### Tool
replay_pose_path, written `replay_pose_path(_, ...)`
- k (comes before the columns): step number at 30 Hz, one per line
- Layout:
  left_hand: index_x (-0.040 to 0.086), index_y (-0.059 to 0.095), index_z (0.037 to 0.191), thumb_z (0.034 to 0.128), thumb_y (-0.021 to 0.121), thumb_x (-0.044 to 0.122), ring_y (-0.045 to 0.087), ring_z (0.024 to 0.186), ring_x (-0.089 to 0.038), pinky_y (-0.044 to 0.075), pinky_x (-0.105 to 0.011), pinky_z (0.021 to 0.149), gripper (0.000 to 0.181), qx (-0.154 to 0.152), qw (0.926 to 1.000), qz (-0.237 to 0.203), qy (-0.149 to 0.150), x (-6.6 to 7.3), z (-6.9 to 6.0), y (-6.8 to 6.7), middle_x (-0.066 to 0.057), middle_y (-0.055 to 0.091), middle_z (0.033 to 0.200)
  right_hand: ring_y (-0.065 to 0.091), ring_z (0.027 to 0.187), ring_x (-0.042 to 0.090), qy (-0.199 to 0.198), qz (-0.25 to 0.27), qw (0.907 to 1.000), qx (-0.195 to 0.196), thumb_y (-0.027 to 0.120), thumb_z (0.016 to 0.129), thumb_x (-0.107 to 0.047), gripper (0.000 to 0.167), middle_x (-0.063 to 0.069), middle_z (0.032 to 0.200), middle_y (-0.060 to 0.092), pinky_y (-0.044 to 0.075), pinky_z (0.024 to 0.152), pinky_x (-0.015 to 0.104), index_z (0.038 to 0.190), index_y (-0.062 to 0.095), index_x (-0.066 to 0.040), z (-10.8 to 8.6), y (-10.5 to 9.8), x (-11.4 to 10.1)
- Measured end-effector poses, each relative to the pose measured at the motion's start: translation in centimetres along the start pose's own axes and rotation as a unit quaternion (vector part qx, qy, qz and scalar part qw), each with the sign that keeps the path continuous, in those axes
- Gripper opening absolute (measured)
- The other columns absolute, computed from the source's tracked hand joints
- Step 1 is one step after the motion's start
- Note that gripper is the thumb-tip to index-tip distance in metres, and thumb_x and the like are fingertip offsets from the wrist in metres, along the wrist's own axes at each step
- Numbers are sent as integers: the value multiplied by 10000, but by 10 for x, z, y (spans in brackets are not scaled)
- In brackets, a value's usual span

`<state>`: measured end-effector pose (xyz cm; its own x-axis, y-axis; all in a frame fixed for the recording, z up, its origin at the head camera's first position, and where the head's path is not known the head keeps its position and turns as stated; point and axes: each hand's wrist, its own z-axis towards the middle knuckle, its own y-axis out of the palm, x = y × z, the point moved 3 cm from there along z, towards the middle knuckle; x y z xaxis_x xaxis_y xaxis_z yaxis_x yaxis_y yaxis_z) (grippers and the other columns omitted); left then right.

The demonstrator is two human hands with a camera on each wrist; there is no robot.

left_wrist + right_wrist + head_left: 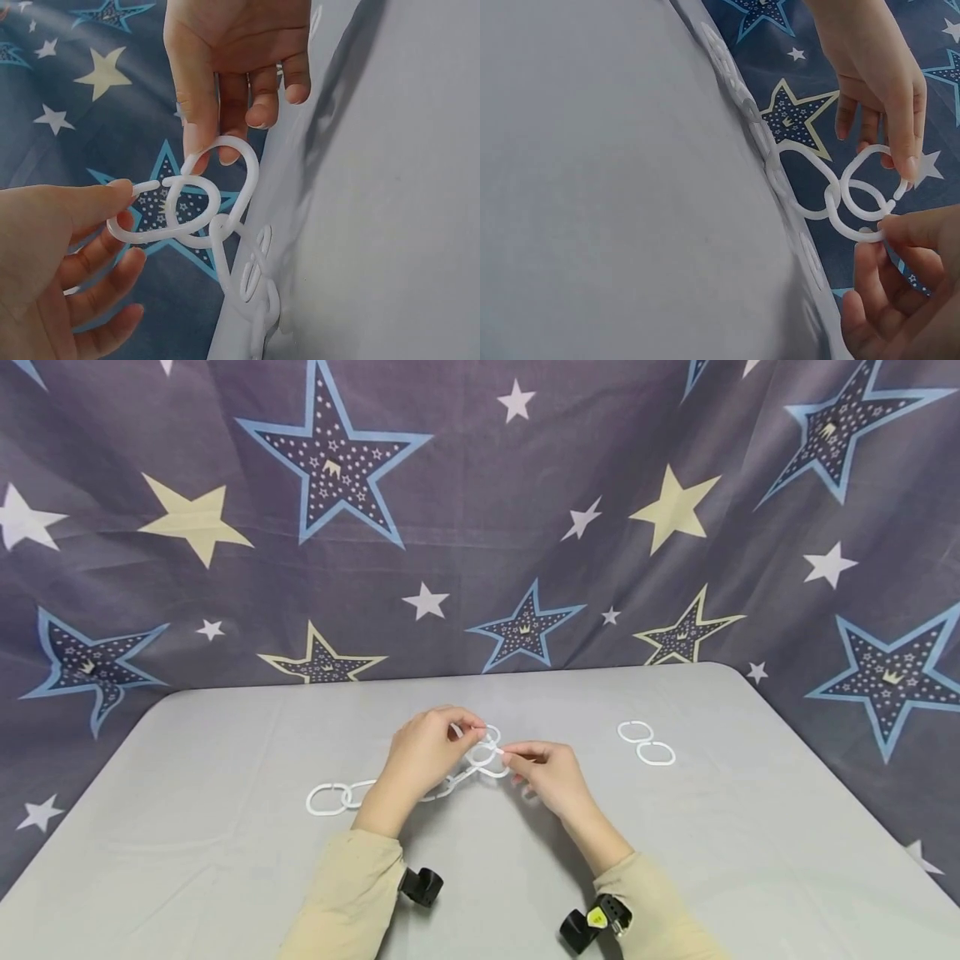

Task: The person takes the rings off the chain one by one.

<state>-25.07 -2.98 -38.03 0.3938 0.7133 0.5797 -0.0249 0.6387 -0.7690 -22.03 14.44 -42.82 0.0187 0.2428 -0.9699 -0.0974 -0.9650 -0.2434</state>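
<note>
Head view: the left hand [423, 752] and right hand [547, 772] meet above the table [225, 852], thumb and forefinger of each closed on a white link of the chain [463, 774]. The chain trails down behind the left hand and onto the table at its left. A loose pair [645, 742] lies well apart to the right.

Left wrist view: the left link [180, 231] sits between the left thumb and forefinger, the gap in it just beyond the thumb tip; the other fingers are spread apart. It crosses the right link [251, 176], pinched from above by the right hand. A third link [219, 255] hangs below.

Right wrist view: the same two links overlap between both sets of fingertips; I cannot tell whether they are fully threaded.
</note>
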Motion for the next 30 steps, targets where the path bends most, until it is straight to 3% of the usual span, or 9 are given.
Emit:
replay_pose_path(5,185,767,982,925,716,243,610,772,-118,502,-327,732,97,37,9994,-340,101,2,1,2,32,709,968,640,616,206,-173,-41,9998,-16,733,879,-89,159,132,780,711,515,504,285,1004,763,5,0,-2,-2)
replay_pose_path(14,144,773,970,888,756,228,632,772,-136,513,-329,721,119,1,9993,-358,-52,1,2,4,16,732,953,649,619,267,-531,-303,9981,57,739,875,-74,136,121,748,707,505,487,288,971,765,19,2,-2,-3)
replay_pose_path(30,138,787,929,877,766,209,639,760,-124,516,-326,725,91,-57,9990,-430,-85,-1,1,9,10,744,981,643,616,246,-598,-520,9968,96,750,873,-109,142,107,711,698,437,486,215,950,769,9,-1,-2,-3)
